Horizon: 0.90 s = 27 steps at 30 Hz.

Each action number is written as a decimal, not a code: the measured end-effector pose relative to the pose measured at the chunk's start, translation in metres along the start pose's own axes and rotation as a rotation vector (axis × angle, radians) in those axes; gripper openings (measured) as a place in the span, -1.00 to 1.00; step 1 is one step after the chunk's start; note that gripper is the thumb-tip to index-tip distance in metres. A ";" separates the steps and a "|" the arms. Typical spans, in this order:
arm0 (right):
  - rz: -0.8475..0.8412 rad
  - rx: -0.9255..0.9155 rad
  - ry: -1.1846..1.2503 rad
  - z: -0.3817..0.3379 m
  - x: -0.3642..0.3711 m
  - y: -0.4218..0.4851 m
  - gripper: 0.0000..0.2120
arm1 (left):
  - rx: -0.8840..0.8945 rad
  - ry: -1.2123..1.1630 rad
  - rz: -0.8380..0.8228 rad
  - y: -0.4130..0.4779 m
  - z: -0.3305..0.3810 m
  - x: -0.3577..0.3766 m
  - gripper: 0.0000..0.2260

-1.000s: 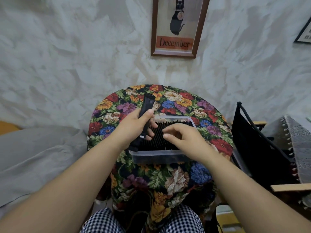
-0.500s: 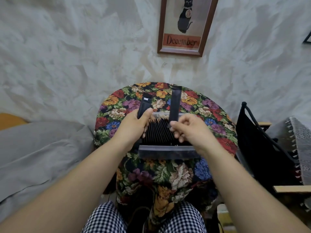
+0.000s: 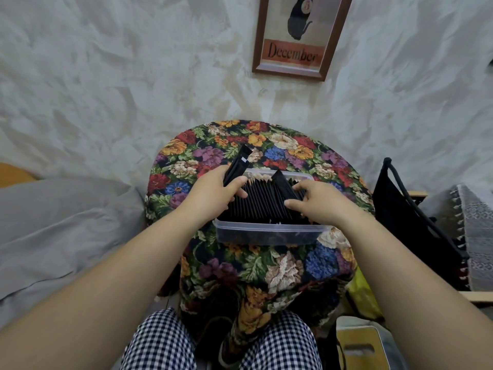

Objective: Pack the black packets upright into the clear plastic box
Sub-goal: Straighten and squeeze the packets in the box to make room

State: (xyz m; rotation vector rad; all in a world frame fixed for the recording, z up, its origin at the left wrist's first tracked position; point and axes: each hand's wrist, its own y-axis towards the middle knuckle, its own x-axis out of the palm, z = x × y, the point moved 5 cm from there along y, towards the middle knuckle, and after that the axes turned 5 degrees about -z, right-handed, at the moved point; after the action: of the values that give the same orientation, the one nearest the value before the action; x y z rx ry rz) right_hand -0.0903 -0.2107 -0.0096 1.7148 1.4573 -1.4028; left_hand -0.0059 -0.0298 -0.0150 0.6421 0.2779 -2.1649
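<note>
A round table under floral cloth (image 3: 280, 265) carries the clear plastic box (image 3: 269, 234).

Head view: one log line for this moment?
left hand: grips spare packets | right hand: holds tilted packet | clear box: upright packets inside

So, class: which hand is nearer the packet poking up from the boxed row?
Right. The right hand holds the raised packet from the right; the left hand grips other packets farther left.
</note>
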 end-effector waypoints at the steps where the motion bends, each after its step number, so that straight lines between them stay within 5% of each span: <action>1: 0.036 0.005 -0.041 -0.001 -0.001 0.001 -0.58 | 0.000 0.007 -0.003 0.000 0.000 -0.001 -0.84; 6: 0.123 0.015 0.041 -0.001 -0.004 0.007 -0.74 | -0.003 0.070 -0.117 0.003 0.003 0.003 -0.82; 10: 0.086 0.059 0.518 0.003 -0.010 0.008 -0.95 | 0.011 0.100 -0.210 0.009 0.012 0.006 -0.76; 14: -0.008 0.100 0.810 -0.005 -0.002 0.011 -0.93 | 0.013 0.109 -0.277 0.014 0.009 0.010 -0.77; 27: 0.082 0.042 0.392 -0.026 0.007 0.014 -0.80 | 0.005 0.086 -0.332 0.010 -0.001 0.010 -0.71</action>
State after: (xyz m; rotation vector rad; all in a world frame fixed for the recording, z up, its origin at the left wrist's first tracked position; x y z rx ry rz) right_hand -0.0679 -0.1904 -0.0098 2.1400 1.5400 -1.1023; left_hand -0.0036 -0.0425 -0.0210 0.7347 0.4518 -2.4568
